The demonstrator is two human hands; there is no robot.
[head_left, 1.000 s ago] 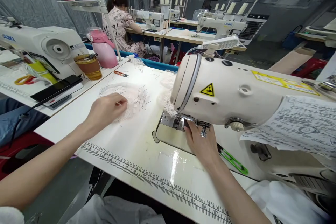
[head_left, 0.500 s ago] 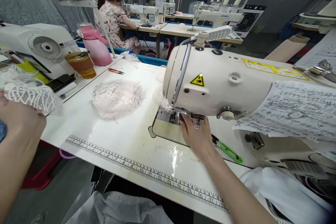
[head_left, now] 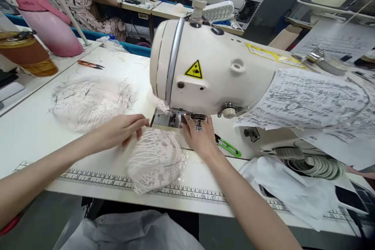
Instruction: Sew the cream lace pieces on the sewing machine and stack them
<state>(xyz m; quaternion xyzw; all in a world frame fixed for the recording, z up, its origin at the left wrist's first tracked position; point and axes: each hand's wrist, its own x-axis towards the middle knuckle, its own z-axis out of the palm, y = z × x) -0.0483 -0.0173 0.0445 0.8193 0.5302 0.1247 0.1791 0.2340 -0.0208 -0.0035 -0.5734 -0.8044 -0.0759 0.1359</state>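
Note:
A white sewing machine (head_left: 202, 70) stands before me, its metal needle plate (head_left: 159, 118) under the head. My right hand (head_left: 200, 136) is beside the presser foot, its fingertips partly hidden behind the machine's parts. I cannot tell if they hold anything. A pale lace piece (head_left: 156, 160) with a scalloped pattern lies at the table's front, over part of the printed ruler. My left hand (head_left: 125, 129) is at its upper left edge, fingers stretched toward the needle plate and not closed round the lace. Some pale lace (head_left: 161, 104) shows behind the needle area.
A lace pile (head_left: 88, 103) with loose dark threads lies at left. Orange thread snips (head_left: 90, 65) lie behind it, green ones (head_left: 228, 146) right of my right hand. A pink jug (head_left: 49, 23) and a cup (head_left: 29, 52) stand at left. White cloth (head_left: 287, 183) lies at right.
My left hand has come from the far left to the machine with the lace piece, which now lies on the table in front. My view has turned right. My right hand stays by the presser foot.

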